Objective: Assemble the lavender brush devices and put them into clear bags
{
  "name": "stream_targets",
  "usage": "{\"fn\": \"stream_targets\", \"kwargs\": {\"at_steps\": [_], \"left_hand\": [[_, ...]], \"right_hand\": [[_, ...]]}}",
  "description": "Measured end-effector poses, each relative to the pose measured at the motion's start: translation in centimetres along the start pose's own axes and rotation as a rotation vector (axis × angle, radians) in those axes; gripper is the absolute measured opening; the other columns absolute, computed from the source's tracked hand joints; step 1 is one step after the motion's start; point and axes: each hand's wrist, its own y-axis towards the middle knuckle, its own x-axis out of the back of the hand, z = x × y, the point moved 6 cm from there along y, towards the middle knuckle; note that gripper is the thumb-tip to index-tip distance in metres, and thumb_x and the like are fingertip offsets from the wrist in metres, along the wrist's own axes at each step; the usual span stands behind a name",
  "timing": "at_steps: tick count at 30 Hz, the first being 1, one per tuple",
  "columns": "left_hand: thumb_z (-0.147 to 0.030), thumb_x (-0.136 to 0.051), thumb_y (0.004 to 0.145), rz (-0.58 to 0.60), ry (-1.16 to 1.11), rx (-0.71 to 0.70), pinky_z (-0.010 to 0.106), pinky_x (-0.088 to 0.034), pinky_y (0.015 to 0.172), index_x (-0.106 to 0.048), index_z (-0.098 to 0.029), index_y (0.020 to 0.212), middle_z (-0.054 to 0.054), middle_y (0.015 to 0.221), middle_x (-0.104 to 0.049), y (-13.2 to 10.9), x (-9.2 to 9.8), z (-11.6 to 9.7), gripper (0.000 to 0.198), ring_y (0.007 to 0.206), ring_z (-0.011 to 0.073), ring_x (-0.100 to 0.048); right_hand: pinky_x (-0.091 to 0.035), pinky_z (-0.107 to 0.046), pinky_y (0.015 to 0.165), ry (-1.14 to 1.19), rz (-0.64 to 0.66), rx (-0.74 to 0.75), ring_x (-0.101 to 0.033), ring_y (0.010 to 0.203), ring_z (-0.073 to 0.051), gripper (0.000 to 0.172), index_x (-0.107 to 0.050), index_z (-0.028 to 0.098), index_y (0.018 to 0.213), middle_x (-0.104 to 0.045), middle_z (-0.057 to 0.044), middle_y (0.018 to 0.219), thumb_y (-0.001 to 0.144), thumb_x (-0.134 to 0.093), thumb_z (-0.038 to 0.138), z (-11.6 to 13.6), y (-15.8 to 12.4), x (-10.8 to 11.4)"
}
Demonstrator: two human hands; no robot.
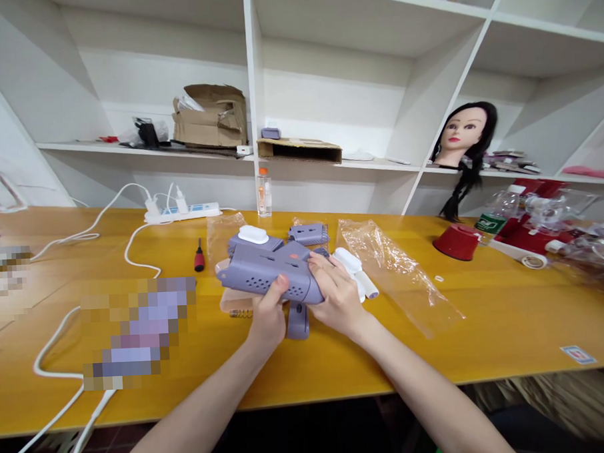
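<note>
Left hand (267, 321) and right hand (341, 295) both clasping casing (253, 265); bottle (507, 201) label (491, 223) green, writing too small to read

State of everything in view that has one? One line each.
purple shell: held in left hand and right hand
screwdriver: lying on table
power strip: plugs inserted; power can't be told
orange-capped bottle: upright, capped
green-label bottle: capped
flat box: end open
mannequin head: upright on shelf
</note>
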Motion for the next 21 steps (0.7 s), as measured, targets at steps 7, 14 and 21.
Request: {"fn": "stream_targets", "kwargs": {"at_steps": [7,14,21], "left_hand": [[-0.039,-0.066,0.065,0.099,0.052,-0.043,0.039,-0.041,0.096,-0.060,-0.017,0.111,0.008,0.111,-0.064,0.0,-0.5,-0.2,0.050,0.115,0.0276,-0.050],[-0.026,-0.070,0.061,0.091,0.076,0.061,0.040,-0.038,0.100,-0.060,-0.018,0.110,0.006,0.105,-0.067,0.1,-0.7,1.1,0.051,0.114,0.0254,-0.052],[-0.026,-0.069,0.064,0.021,0.053,-0.016,0.039,-0.040,0.098,-0.062,-0.018,0.109,0.004,0.099,-0.069,0.4,0.2,0.3,0.046,0.107,0.0252,-0.057]], "right_hand": [[-0.039,-0.044,0.095,-0.133,-0.027,-0.043,-0.054,0.114,-0.028,0.040,-0.054,0.010,0.112,-0.063,-0.019,0.111,0.073,-0.048,0.016,0.1,-0.4,-0.2],[-0.038,-0.040,0.096,-0.213,-0.039,-0.027,-0.055,0.113,-0.027,0.037,-0.057,0.010,0.107,-0.065,-0.017,0.107,0.072,-0.046,0.012,0.0,-0.6,-0.1],[-0.037,-0.041,0.097,-0.162,-0.004,0.017,-0.052,0.116,-0.027,0.037,-0.055,0.009,0.109,-0.063,-0.019,0.110,0.073,-0.046,0.015,0.8,-0.3,-0.3]]}}
